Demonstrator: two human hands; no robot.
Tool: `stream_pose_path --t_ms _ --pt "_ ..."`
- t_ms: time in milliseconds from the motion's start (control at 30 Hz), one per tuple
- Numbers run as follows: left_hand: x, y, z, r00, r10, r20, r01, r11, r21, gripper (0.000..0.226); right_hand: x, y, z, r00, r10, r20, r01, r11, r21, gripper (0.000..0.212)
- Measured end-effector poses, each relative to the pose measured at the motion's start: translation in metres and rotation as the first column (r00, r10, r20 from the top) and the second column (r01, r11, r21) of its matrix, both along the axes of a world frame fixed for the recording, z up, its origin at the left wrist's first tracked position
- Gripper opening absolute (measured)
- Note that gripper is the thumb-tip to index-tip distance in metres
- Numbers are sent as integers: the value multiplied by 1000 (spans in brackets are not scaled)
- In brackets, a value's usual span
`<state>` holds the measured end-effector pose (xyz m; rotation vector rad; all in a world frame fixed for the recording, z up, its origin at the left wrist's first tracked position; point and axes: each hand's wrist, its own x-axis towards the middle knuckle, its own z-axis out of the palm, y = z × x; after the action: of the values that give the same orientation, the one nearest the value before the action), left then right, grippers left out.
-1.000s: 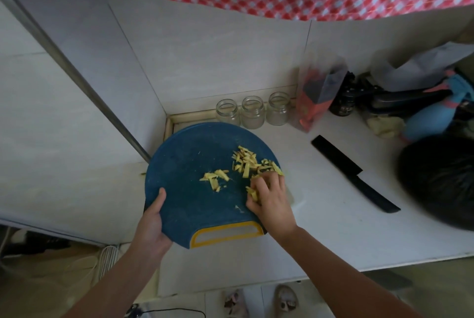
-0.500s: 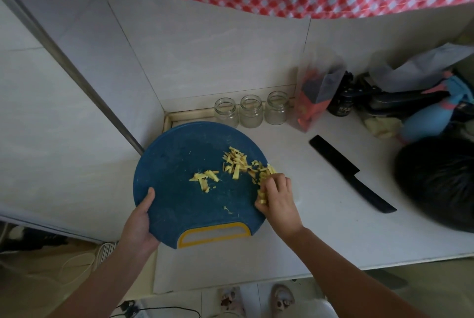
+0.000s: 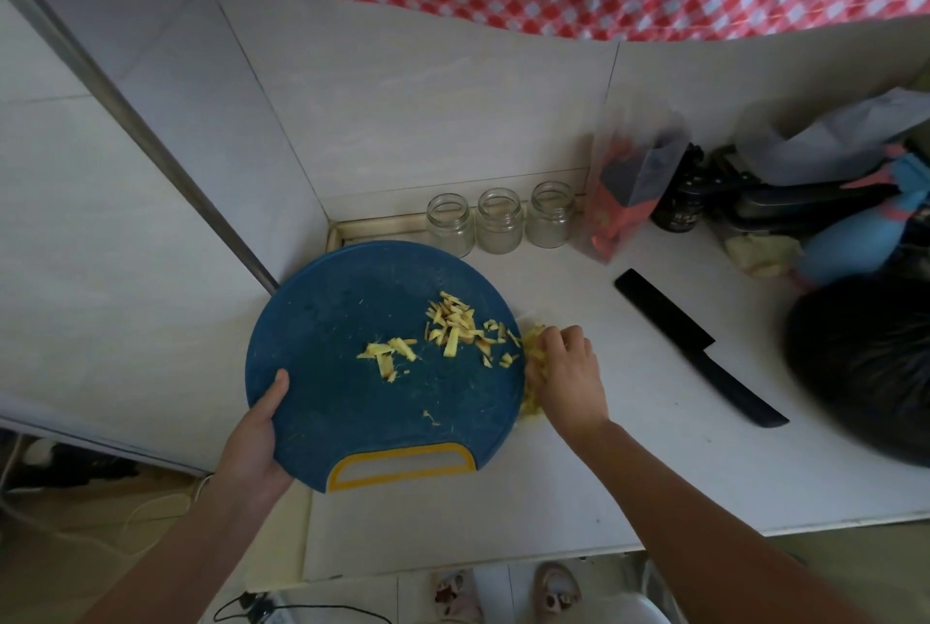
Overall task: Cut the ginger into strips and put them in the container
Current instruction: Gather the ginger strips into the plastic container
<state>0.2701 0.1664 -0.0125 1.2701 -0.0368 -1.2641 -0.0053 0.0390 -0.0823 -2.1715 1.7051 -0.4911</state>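
Your left hand (image 3: pixel 254 437) grips the board (image 3: pixel 342 402) at its lower-left edge, thumb on top. Right hand (image 3: pixel 571 374) sits at the right rim, fingers curled down over ginger (image 3: pixel 532 364) heaped just off it; a hold can't be told. Strips (image 3: pixel 453 331) lie mid-board

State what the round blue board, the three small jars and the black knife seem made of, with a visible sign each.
Blue board: likely plastic, matte, scored pale by cuts, moulded yellow handle. Jars: seemingly clear glass, see-through walls. Knife: all black, matte; coated steel or ceramic, cannot tell.
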Motion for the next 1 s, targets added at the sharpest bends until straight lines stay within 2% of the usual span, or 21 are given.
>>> stream_pose_path --t_ms 100,200,333,433,500,567,633,700,767,833,933,1000 --pt "2 -2 3 1000 -5 2 5 1000 -3 36 3 -7 2 999 0 -35 0 1000 -4 34" --pt "4 -4 6 1000 -12 2 12 1000 13 36 6 -14 1 1000 3 -9 -3 999 -43 33" --pt "5 -5 9 1000 -16 16 15 999 38 34 2 -17 1 994 0 112 12 994 -113 24" --pt "4 -6 12 1000 -23 5 23 999 29 33 11 -16 12 973 24 231 12 988 -153 27" --pt "2 -9 14 1000 -31 -5 31 999 12 32 31 -12 31 943 142 302 -100 983 -151 37" --pt "-1 -12 15 999 -36 -18 36 999 1 35 58 -4 49 900 351 259 -288 925 -249 49" --pt "-4 -15 17 998 -48 -41 48 999 -15 39 89 6 58 831 539 138 -462 806 -370 50" --pt "-6 -19 19 996 -75 -50 73 996 -42 39 116 14 58 791 610 -50 -577 715 -395 51" --pt "-8 -22 22 995 -81 -49 79 996 -46 37 129 11 56 822 528 -212 -569 746 -347 56" --pt "-8 -23 24 996 -73 -44 72 997 -27 39 129 1 58 869 414 -270 -481 834 -269 60" --pt "-6 -23 25 996 -76 -45 75 997 -25 42 116 -15 58 920 305 -244 -338 935 -105 58" --pt "-4 -23 25 996 -85 -30 84 996 -34 39 107 -19 60 965 225 -138 -222 974 34 55"
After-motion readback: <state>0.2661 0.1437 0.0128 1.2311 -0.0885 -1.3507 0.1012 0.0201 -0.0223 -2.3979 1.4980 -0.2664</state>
